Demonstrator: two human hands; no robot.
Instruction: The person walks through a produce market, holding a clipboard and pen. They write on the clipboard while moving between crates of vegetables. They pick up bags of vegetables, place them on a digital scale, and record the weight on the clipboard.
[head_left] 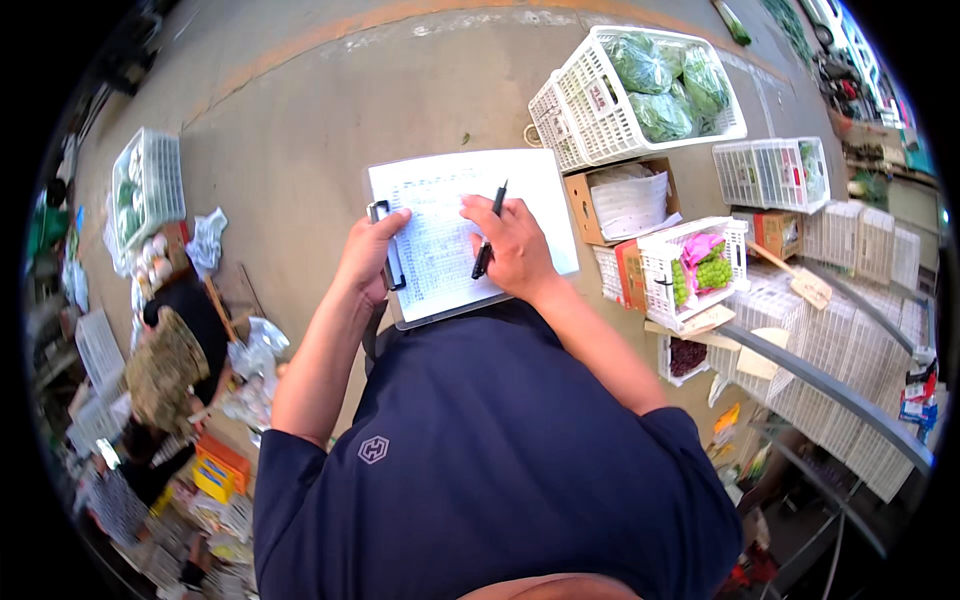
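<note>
A clipboard [406, 322] is held in front of my body, with printed sheets of paper [543, 225] lying on it. My left hand [368, 252] grips its left edge beside the black and silver clip [396, 272], thumb on top and fingers mostly hidden below. Over the middle of the sheets is my right hand [519, 250], holding a black pen [499, 200] between its fingers. The pen slants across the hand, one end pointing up and away from me. Rows of small dark marks fill much of the top sheet.
White crates with bagged greens [663, 115] stand at the far right. Nearer are an open cardboard box [580, 205], a crate of green grapes [713, 272] and stacked crates with metal rails [820, 385]. Two people [165, 370] are low at the left, among bags and another crate [160, 185].
</note>
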